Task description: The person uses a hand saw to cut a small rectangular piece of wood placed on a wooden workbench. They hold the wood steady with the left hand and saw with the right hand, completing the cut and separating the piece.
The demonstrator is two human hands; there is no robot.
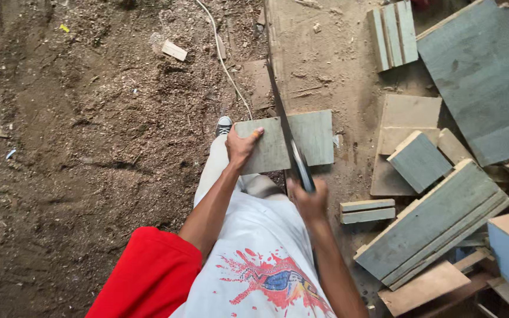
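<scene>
Here right hand (308,200) saws grey board (313,138), left hand (241,146) steadying.

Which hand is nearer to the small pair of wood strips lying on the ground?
Right. The right hand grips the handsaw just left of the wood strips; the left hand presses the grey board, farther away.
</scene>
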